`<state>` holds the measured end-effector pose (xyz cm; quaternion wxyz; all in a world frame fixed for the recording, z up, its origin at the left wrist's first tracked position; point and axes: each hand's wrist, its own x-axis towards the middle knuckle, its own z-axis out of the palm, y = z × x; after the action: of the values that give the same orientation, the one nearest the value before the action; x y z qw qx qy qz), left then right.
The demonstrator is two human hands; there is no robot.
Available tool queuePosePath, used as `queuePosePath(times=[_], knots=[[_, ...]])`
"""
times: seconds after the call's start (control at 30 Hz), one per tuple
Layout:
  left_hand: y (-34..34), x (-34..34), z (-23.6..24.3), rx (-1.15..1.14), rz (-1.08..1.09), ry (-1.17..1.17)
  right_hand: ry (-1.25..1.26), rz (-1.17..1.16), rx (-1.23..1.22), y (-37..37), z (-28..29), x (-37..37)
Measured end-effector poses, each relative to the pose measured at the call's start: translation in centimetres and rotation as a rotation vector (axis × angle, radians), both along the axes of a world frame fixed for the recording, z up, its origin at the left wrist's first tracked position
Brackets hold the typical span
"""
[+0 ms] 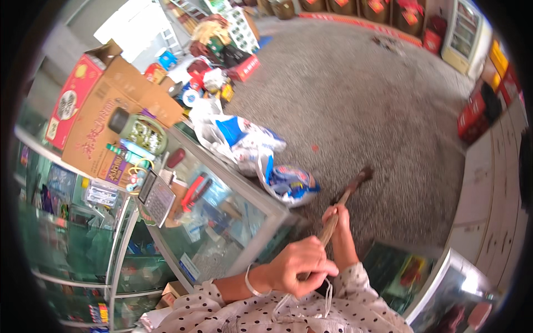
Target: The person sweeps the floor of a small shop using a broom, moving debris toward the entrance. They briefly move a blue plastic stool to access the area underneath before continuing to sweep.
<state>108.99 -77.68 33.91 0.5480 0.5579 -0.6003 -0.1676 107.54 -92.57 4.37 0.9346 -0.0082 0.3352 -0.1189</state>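
Observation:
Both of my hands are wrapped round a long wooden handle (pixel 330 228) that slants away from my body toward the floor. My left hand (pixel 302 265), with a pale bangle on its wrist, grips the near end close to my waist. Further down, my right hand (pixel 340 215) closes round the same handle. The far end is a dark brown, blurred head (pixel 363 174) low over the grey floor (pixel 377 111); its exact kind cannot be made out.
On my left stands a glass display counter (pixel 250 216) with plastic bags (pixel 244 141), a calculator (pixel 157 197) and a cardboard box (pixel 91 133) on it. Another glass case (pixel 449 294) is close on my right, beside white drawers (pixel 486 205). Large jars (pixel 375 8) line the far wall.

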Motion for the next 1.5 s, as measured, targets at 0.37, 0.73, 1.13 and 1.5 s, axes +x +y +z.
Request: queuePosePath(times=[0.37, 0.73, 1.13, 1.5], knots=[[-6.3, 2.6, -4.2, 0.101, -0.186, 0.109, 0.197, 0.478, -0.299, -3.3, -6.0, 1.4], [-8.7, 8.5, 2.4, -0.154, -0.177, -0.122, 0.152, 0.202, -0.125, -10.6, 3.0, 9.8], [-26.2, 14.9, -9.3, 0.090, -0.156, -0.165, -0.020, 0.498, 0.425, -19.9, -11.4, 21.7], [-34.9, 17.7, 0.7, -0.218, -0.157, 0.033, 0.511, 0.373, -0.283, -34.6, 6.3, 15.7]])
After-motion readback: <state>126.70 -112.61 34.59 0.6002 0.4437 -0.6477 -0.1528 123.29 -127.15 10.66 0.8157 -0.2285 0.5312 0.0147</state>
